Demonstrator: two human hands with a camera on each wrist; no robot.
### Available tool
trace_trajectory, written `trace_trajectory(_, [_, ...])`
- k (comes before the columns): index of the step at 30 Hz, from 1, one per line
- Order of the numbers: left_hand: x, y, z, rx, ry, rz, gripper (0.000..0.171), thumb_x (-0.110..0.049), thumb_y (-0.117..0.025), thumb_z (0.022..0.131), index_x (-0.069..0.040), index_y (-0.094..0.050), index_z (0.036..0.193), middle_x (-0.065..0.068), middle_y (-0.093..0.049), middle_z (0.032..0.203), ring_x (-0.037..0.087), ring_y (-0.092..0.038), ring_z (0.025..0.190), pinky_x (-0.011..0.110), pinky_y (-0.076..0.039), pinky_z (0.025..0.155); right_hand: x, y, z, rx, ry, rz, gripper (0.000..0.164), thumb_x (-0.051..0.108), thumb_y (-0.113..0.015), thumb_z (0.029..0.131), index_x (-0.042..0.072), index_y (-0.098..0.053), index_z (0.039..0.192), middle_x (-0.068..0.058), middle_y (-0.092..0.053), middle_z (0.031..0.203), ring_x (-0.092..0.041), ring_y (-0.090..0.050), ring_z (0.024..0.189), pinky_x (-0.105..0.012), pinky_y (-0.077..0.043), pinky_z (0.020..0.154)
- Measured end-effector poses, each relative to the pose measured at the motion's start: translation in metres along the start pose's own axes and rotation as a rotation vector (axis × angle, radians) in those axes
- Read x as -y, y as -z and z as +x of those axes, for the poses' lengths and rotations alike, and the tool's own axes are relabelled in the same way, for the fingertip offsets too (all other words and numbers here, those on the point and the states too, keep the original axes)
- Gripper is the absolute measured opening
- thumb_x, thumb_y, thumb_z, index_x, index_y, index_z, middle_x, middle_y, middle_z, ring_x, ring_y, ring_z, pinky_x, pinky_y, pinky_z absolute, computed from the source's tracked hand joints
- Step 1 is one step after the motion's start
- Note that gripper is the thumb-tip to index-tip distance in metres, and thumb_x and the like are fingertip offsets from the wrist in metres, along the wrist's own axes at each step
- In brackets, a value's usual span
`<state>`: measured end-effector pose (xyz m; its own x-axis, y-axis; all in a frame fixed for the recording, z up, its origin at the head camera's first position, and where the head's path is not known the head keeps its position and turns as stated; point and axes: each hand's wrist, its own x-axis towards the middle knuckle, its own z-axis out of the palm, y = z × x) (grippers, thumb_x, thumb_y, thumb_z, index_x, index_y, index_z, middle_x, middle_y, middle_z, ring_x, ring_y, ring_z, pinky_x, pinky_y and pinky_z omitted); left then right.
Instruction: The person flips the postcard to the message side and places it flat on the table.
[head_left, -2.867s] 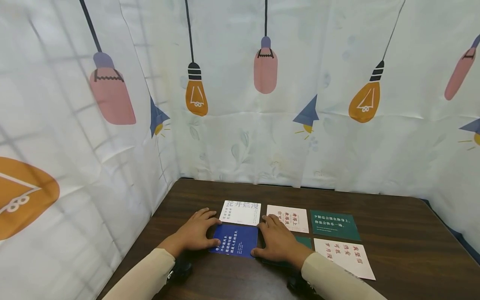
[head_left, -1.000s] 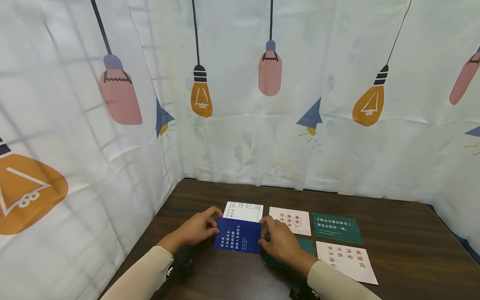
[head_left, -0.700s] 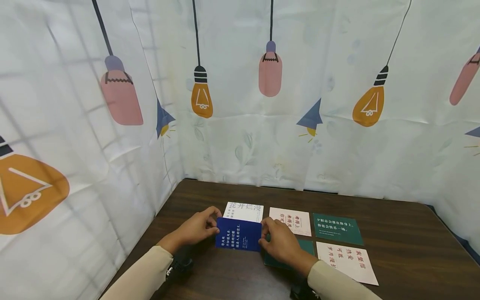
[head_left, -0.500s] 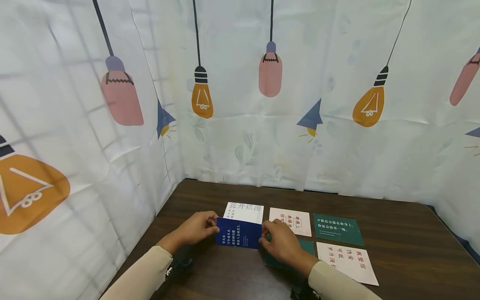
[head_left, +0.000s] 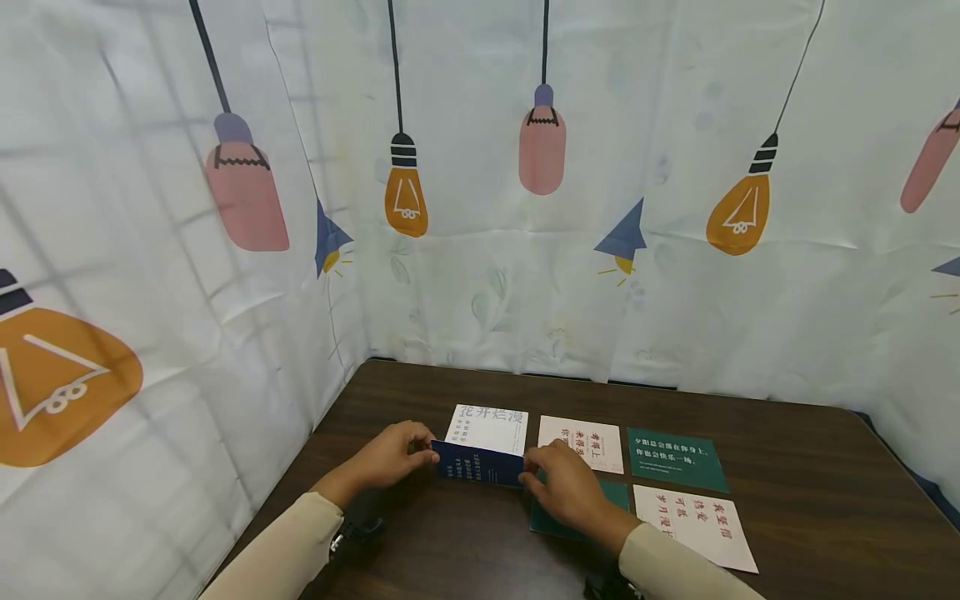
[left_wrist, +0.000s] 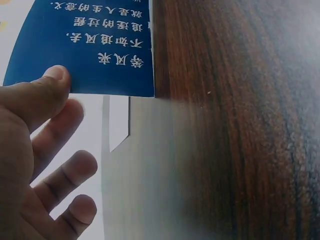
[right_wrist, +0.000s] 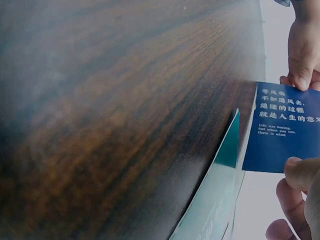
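A dark blue card [head_left: 478, 464] with white writing stands tilted up steeply just in front of a white card [head_left: 489, 428]. Its left end is pinched by my left hand [head_left: 384, 460], its right end by my right hand [head_left: 567, 487]. The left wrist view shows the thumb on the blue card's printed face [left_wrist: 105, 37], with the other fingers spread apart below. From the right wrist, both hands are seen at opposite ends of the blue card [right_wrist: 277, 140]. A green card [head_left: 551, 518] lies partly hidden beneath my right hand.
On the brown table [head_left: 435, 554] lie a pinkish card [head_left: 592, 433] with red writing, another green card [head_left: 675, 460] and a pale card [head_left: 693, 525] with red writing. A white curtain [head_left: 465, 292] printed with lamps hangs along the table's back and left.
The blue card lay flat under both hands, then was lifted and gripped at its ends. It has since tipped steeper, so less of its face and more of the white card shows.
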<state>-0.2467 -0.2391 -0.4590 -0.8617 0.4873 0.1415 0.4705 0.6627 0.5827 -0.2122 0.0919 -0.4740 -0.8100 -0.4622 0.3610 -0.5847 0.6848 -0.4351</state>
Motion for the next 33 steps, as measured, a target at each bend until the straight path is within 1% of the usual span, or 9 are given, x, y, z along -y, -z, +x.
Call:
trace_trajectory(4, [0.0020, -0.0001, 0.0005, 0.002, -0.023, -0.015, 0.005, -0.024, -0.070, 0.099, -0.020, -0.068, 0.099, -0.012, -0.059, 0.090, 0.009, -0.055, 0.083, 0.036, -0.048, 0.075, 0.0009, 0.0001, 0.0001, 0.017, -0.018, -0.003, 0.016, 0.024, -0.077, 0.094, 0.028, -0.064, 0.084, 0.020, -0.059, 0.082, -0.006, -0.049, 0.079, -0.028, -0.044, 0.064])
trace_trajectory(8, [0.0024, -0.0007, -0.0002, 0.016, -0.017, -0.023, 0.006, -0.027, -0.066, 0.102, -0.022, -0.066, 0.106, -0.012, -0.059, 0.090, 0.008, -0.055, 0.080, 0.033, -0.047, 0.073, 0.0018, -0.0002, -0.0004, 0.018, -0.034, -0.001, 0.017, 0.026, -0.075, 0.095, 0.028, -0.061, 0.085, 0.019, -0.056, 0.081, -0.006, -0.046, 0.076, -0.026, -0.042, 0.061])
trace_trajectory(13, [0.0015, -0.0014, -0.0016, 0.035, -0.003, -0.050, 0.005, -0.029, -0.062, 0.104, -0.026, -0.064, 0.107, -0.012, -0.064, 0.090, 0.009, -0.059, 0.079, 0.034, -0.048, 0.073, 0.0017, -0.0012, -0.0009, 0.016, -0.046, 0.002, 0.013, 0.023, -0.073, 0.097, 0.024, -0.063, 0.090, 0.014, -0.057, 0.084, -0.006, -0.047, 0.076, -0.026, -0.043, 0.060])
trace_trajectory(17, [0.0009, -0.0025, -0.0024, 0.035, -0.006, -0.077, 0.005, -0.025, -0.062, 0.104, -0.026, -0.064, 0.109, -0.009, -0.068, 0.093, 0.009, -0.062, 0.080, 0.034, -0.048, 0.072, 0.0015, -0.0020, -0.0015, 0.017, -0.053, 0.006, 0.007, 0.021, -0.073, 0.097, 0.021, -0.066, 0.096, 0.011, -0.059, 0.088, -0.007, -0.050, 0.079, -0.027, -0.045, 0.061])
trace_trajectory(19, [0.0010, -0.0031, -0.0027, 0.028, -0.011, -0.076, 0.007, -0.022, -0.063, 0.104, -0.026, -0.064, 0.109, -0.009, -0.069, 0.096, 0.008, -0.062, 0.081, 0.034, -0.047, 0.074, 0.0012, -0.0027, -0.0020, 0.008, -0.051, 0.007, 0.005, 0.019, -0.073, 0.097, 0.020, -0.069, 0.099, 0.010, -0.060, 0.090, -0.008, -0.052, 0.083, -0.028, -0.048, 0.063])
trace_trajectory(22, [0.0016, -0.0038, -0.0033, 0.014, -0.016, -0.064, 0.010, -0.017, -0.064, 0.103, -0.026, -0.064, 0.105, -0.012, -0.067, 0.099, 0.008, -0.060, 0.086, 0.035, -0.048, 0.078, 0.0008, -0.0038, -0.0026, -0.008, -0.046, 0.022, 0.007, 0.017, -0.074, 0.096, 0.020, -0.072, 0.102, 0.011, -0.062, 0.094, -0.010, -0.055, 0.089, -0.029, -0.050, 0.066])
trace_trajectory(25, [0.0013, -0.0038, -0.0043, 0.001, -0.016, -0.059, 0.013, -0.013, -0.066, 0.101, -0.026, -0.065, 0.101, -0.014, -0.065, 0.098, 0.008, -0.059, 0.090, 0.036, -0.049, 0.082, 0.0000, -0.0049, -0.0032, -0.014, -0.045, 0.032, 0.008, 0.015, -0.074, 0.096, 0.022, -0.073, 0.101, 0.012, -0.062, 0.095, -0.011, -0.056, 0.092, -0.029, -0.050, 0.067])
trace_trajectory(29, [0.0002, -0.0032, -0.0059, -0.002, -0.011, -0.052, 0.016, -0.011, -0.068, 0.099, -0.027, -0.067, 0.098, -0.014, -0.065, 0.096, 0.008, -0.060, 0.089, 0.037, -0.050, 0.081, -0.0007, -0.0050, -0.0039, -0.003, -0.049, 0.027, 0.012, 0.016, -0.075, 0.095, 0.027, -0.072, 0.100, 0.013, -0.062, 0.097, -0.011, -0.057, 0.095, -0.030, -0.051, 0.069])
trace_trajectory(33, [-0.0002, -0.0019, -0.0073, -0.001, -0.004, -0.042, 0.019, -0.009, -0.071, 0.097, -0.028, -0.069, 0.098, -0.013, -0.066, 0.096, 0.007, -0.060, 0.089, 0.037, -0.050, 0.081, -0.0008, -0.0041, -0.0036, 0.012, -0.044, 0.023, 0.014, 0.014, -0.076, 0.094, 0.027, -0.073, 0.100, 0.013, -0.063, 0.097, -0.012, -0.057, 0.098, -0.032, -0.053, 0.073])
